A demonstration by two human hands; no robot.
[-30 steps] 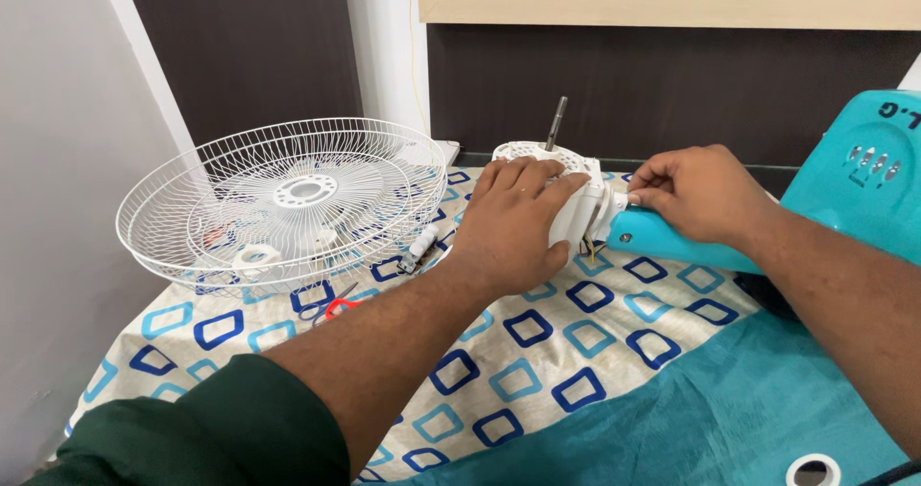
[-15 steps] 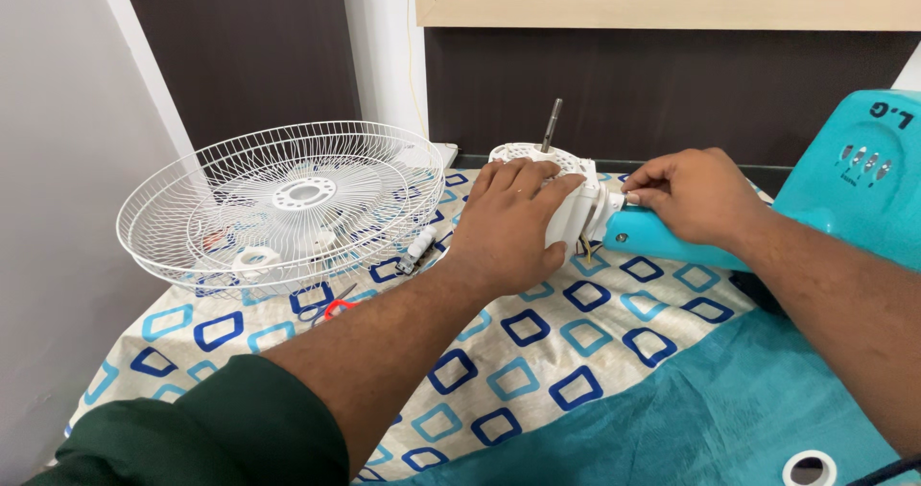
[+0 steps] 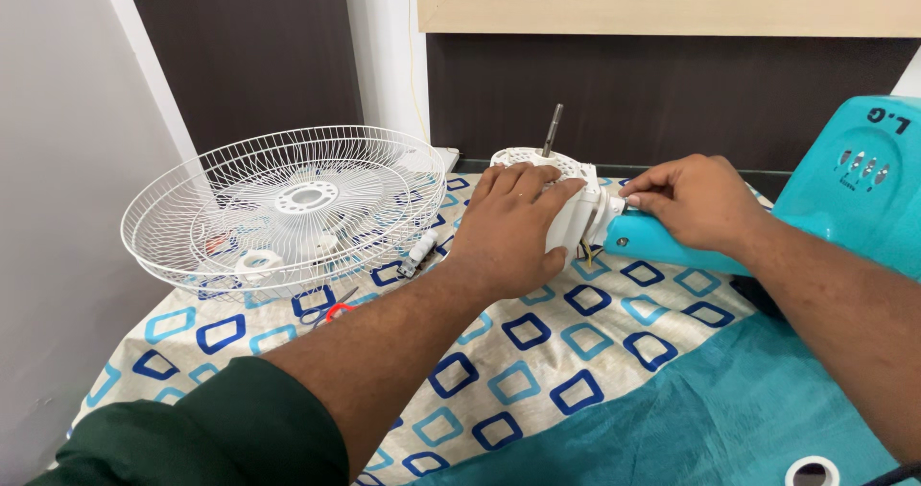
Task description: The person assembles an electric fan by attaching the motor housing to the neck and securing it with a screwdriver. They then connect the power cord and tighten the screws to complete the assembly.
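Fingers (image 3: pixel 523 184) over white motor housing (image 3: pixel 574 219), teal neck (image 3: pixel 662 246) beside

Two hands: left hand (image 3: pixel 508 232), right hand (image 3: pixel 696 203). One white fan motor housing (image 3: pixel 566 198), one turquoise fan stand (image 3: pixel 854 193), one wire fan guard (image 3: pixel 288 203), one pair of scissors (image 3: pixel 331 306).
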